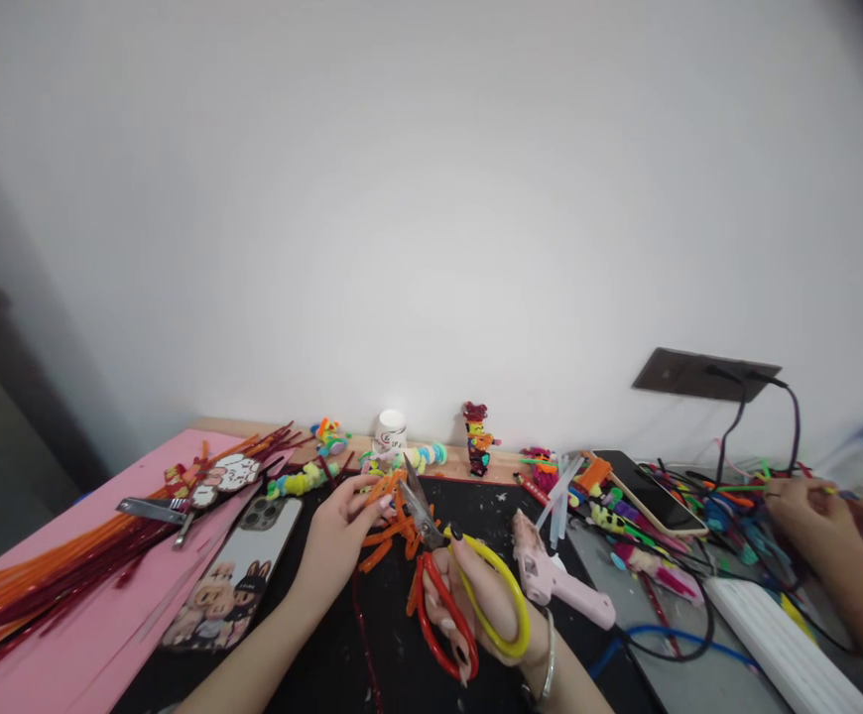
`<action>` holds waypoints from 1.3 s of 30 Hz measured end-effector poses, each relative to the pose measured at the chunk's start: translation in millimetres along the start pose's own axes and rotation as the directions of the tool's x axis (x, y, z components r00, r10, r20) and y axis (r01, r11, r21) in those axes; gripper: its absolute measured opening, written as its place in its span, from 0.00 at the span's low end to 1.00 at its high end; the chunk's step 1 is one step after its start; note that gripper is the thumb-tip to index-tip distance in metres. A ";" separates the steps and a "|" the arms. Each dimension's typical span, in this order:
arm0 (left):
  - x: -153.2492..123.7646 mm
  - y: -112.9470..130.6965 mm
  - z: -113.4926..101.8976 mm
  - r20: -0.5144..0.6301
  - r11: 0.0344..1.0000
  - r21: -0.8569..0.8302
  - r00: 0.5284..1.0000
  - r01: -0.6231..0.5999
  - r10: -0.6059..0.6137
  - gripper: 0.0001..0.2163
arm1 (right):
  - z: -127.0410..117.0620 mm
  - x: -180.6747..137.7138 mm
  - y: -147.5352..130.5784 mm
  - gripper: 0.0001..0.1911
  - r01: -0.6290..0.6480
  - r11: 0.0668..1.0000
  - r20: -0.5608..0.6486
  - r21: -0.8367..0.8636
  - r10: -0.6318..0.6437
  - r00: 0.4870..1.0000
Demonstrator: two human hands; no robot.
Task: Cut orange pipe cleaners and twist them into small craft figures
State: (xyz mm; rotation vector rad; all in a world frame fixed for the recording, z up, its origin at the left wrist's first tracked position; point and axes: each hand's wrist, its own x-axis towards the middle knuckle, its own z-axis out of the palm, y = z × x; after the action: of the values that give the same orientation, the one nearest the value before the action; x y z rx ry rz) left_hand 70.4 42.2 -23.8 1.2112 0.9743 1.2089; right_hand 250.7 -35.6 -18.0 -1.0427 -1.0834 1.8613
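My left hand (342, 526) pinches a bundle of orange pipe cleaners (391, 516) over the black mat (387, 645). My right hand (476, 595) grips scissors (446, 580) with one red and one yellow handle loop. The scissor blades point up-left, their tips right at the orange bundle just beside my left fingers. Short cut orange pieces lie on the mat under the blades.
A phone in a cartoon case (234, 575) lies left of my arm, beside long orange and red pipe cleaners (60, 570) on a pink sheet. A pink glue gun (551, 575) lies right. Another person's hands (810, 521) work among colourful pipe cleaners at far right.
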 end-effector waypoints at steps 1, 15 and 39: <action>0.3 0.2 0.3 0.008 1.000 -0.010 1.000 0.013 -0.013 0.18 | 1.0 0.1 -0.5 0.35 -0.002 1.000 -0.005 0.010 0.002 1.000; -1.7 0.7 5.6 0.103 0.996 -0.050 0.992 0.073 -0.068 0.17 | 6.3 1.1 -2.0 0.36 -0.013 0.999 -0.033 0.042 0.014 0.999; -3.9 3.0 5.9 0.145 0.845 -0.394 0.933 0.361 -0.330 0.07 | 2.6 4.9 2.9 0.37 -0.052 0.998 -0.061 0.034 0.054 0.997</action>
State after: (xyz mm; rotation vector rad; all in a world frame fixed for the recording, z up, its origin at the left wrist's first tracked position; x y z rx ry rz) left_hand 75.2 37.3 -20.3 0.6971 0.7871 1.0078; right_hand 245.9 -33.2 -21.1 -1.1131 -0.9958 1.8699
